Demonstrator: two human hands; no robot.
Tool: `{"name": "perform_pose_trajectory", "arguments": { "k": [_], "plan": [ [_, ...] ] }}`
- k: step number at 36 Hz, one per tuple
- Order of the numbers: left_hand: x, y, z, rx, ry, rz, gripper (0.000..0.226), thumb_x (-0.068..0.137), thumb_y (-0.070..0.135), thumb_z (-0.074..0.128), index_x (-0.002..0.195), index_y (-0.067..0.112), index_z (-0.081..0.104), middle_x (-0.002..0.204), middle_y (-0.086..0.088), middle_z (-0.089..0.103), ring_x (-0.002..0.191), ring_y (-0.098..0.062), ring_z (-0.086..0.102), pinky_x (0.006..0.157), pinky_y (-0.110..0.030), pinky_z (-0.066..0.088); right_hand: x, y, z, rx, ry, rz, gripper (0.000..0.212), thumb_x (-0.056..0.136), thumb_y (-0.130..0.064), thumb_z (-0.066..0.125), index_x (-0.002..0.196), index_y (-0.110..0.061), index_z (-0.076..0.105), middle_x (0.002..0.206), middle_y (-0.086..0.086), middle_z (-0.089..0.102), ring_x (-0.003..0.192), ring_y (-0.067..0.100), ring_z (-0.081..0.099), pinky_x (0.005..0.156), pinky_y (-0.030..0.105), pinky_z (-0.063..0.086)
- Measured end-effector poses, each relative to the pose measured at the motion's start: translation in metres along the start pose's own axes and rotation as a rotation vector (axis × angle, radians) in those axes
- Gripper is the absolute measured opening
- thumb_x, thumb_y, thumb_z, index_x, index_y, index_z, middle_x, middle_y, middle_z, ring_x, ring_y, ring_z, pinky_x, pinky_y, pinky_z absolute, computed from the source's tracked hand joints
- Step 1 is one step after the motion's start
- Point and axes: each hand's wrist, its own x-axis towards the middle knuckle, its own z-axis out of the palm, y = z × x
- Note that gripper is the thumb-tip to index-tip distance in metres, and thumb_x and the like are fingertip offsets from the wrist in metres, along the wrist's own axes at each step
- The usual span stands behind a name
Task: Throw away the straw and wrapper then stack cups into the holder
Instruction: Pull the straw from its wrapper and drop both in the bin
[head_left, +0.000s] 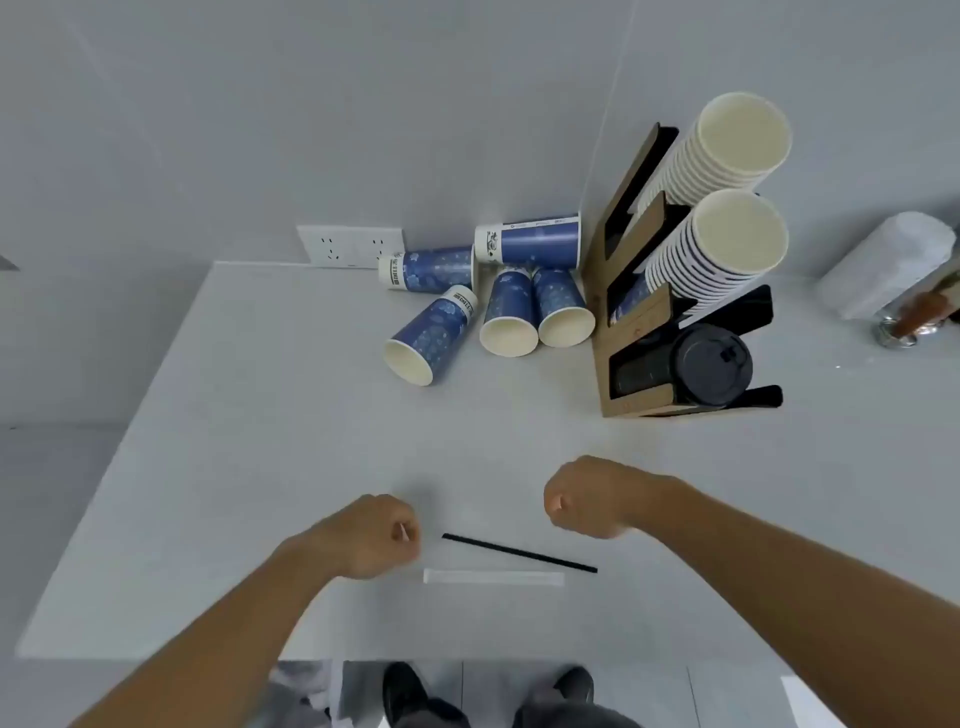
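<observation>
My left hand (371, 535) and right hand (587, 499) are both clenched into fists above the bench (260, 467), gripping nothing. Between them lie the black straw (519, 553) and, just nearer me, its wrapper (493, 577). Five blue cups (511, 314) lie toppled by the wall, beside the holder (631, 332).

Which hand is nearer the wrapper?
Left. The left hand is fisted just beyond the wrapper's left end, almost touching it. The right hand is farther back, past the straw.
</observation>
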Motion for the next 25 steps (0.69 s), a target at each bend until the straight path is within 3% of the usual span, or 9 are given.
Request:
{"name": "perform_pose_trajectory", "arguments": {
  "k": [4, 8, 11, 17, 25],
  "plan": [
    [0.001, -0.008, 0.031, -0.044, 0.064, 0.028, 0.014, 0.088, 0.034, 0.056, 0.094, 0.027, 0.067, 0.091, 0.01, 0.066, 0.082, -0.008, 0.064, 0.077, -0.022, 0.055, 0.002, 0.009, 0.021, 0.026, 0.104, -0.007, 0.018, 0.096, -0.025, 0.043, 0.085, -0.029, 0.056, 0.09, -0.009, 0.056, 0.084, 0.015, 0.055, 0.075, 0.028, 0.048],
    [0.003, -0.014, 0.056, -0.023, 0.158, 0.083, 0.007, 0.088, 0.03, 0.056, 0.087, 0.032, 0.063, 0.088, 0.014, 0.063, 0.081, -0.006, 0.06, 0.078, -0.023, 0.052, 0.005, 0.016, 0.042, 0.046, 0.116, 0.002, 0.033, 0.095, -0.021, 0.045, 0.065, -0.036, 0.044, 0.076, -0.012, 0.05, 0.069, 0.009, 0.047, 0.06, 0.021, 0.037],
    [0.005, -0.016, 0.068, 0.006, 0.231, 0.114, 0.007, 0.09, 0.029, 0.056, 0.087, 0.033, 0.06, 0.088, 0.015, 0.059, 0.081, -0.006, 0.057, 0.075, -0.019, 0.047, 0.005, 0.02, 0.055, 0.044, 0.13, 0.032, 0.029, 0.094, -0.02, 0.046, 0.068, -0.033, 0.048, 0.076, -0.014, 0.051, 0.071, 0.01, 0.05, 0.06, 0.019, 0.038],
    [0.006, -0.012, 0.083, 0.064, 0.366, 0.205, 0.017, 0.091, 0.029, 0.057, 0.099, 0.021, 0.069, 0.094, 0.008, 0.063, 0.085, -0.012, 0.058, 0.078, -0.024, 0.047, 0.004, 0.021, 0.075, 0.054, 0.164, 0.089, 0.016, 0.092, -0.023, 0.049, 0.078, -0.025, 0.057, 0.088, -0.006, 0.059, 0.086, 0.019, 0.061, 0.075, 0.033, 0.052],
    [0.014, -0.008, 0.091, 0.151, 0.431, 0.255, 0.019, 0.087, 0.024, 0.059, 0.1, 0.018, 0.072, 0.099, 0.003, 0.068, 0.087, -0.019, 0.063, 0.081, -0.028, 0.046, 0.008, 0.018, 0.088, -0.008, 0.166, 0.123, 0.017, 0.094, -0.02, 0.047, 0.077, -0.02, 0.05, 0.088, 0.001, 0.057, 0.076, 0.02, 0.054, 0.068, 0.033, 0.047]
  ]
}}
